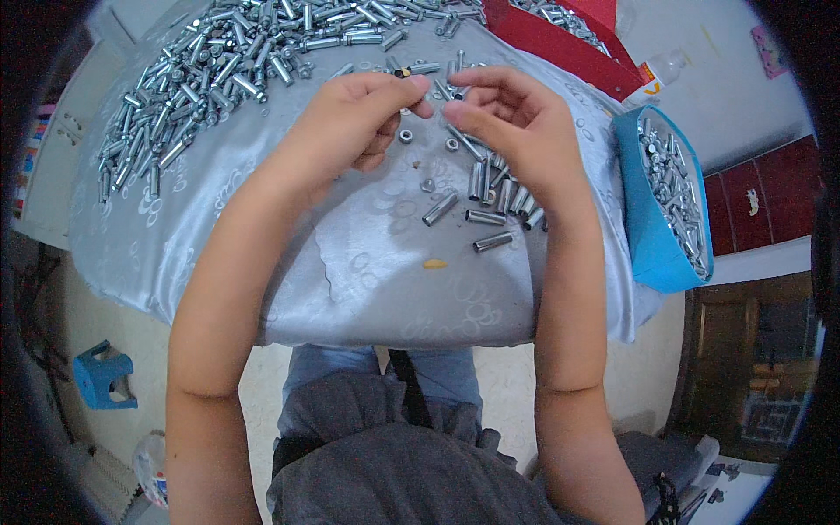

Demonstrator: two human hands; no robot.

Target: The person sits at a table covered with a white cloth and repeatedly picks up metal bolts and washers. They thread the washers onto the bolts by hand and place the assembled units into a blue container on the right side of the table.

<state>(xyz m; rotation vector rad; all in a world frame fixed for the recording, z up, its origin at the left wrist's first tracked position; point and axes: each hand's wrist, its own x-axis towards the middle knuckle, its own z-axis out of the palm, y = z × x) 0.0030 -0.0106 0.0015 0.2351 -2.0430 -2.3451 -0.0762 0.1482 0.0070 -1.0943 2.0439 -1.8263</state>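
Observation:
My left hand (354,122) is over the far middle of the cloth, thumb and fingers pinched together. What they hold, if anything, is hidden; a small black and yellow bit (402,73) shows just beyond the fingertips. Facing it, my right hand (525,127) has its thumb and index finger apart and the other fingers curled. Behind that gap is a thin metal bolt (442,90); I cannot tell whether it is touched. Loose hex nuts (405,136) are on the cloth between the hands. Several shiny metal sleeves (440,208) lie below and beside my right hand.
A big heap of metal anchor bolts (227,74) covers the far left of the table, which has a silvery cloth (367,289). At the right edge stands a blue container (643,201) full of metal parts. Behind it are a red box (569,52) and a plastic bottle (665,70).

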